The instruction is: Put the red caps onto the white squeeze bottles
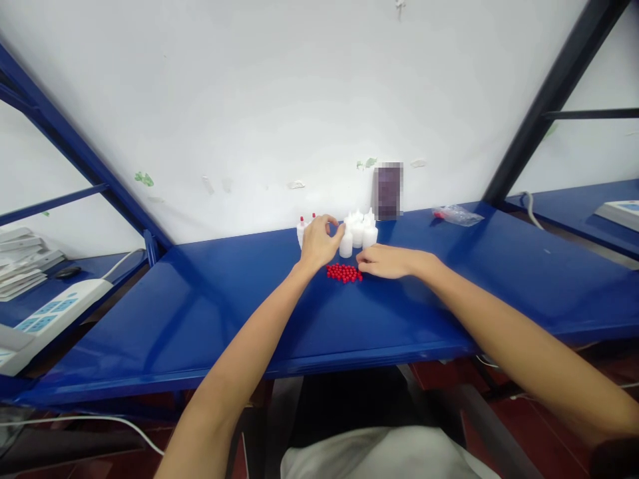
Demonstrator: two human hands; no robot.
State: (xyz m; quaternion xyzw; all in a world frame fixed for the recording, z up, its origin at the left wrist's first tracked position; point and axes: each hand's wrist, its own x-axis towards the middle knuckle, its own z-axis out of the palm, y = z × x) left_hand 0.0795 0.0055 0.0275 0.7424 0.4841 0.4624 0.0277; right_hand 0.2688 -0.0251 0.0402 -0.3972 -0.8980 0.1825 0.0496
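At the neck of a white plastic squeeze bottle (346,244), the curled thumb and index finger of my left hand (319,241) come together; the bottle stands upright on the blue table. My right hand (383,260) rests low, its fingers pinched at the right edge of a pile of small red caps (343,273). What lies between those fingertips is hidden. Behind, several more white bottles (369,234) with pointed nozzles stand in a group. To the left, partly covered by my left hand, are white bottles (301,229) topped with red caps.
A pixelated dark upright rectangle (388,191) leans at the wall. A clear plastic bag (458,215) with something red inside lies at the back right. The blue table (224,306) meets the white wall; a power strip (54,316) sits on the left.
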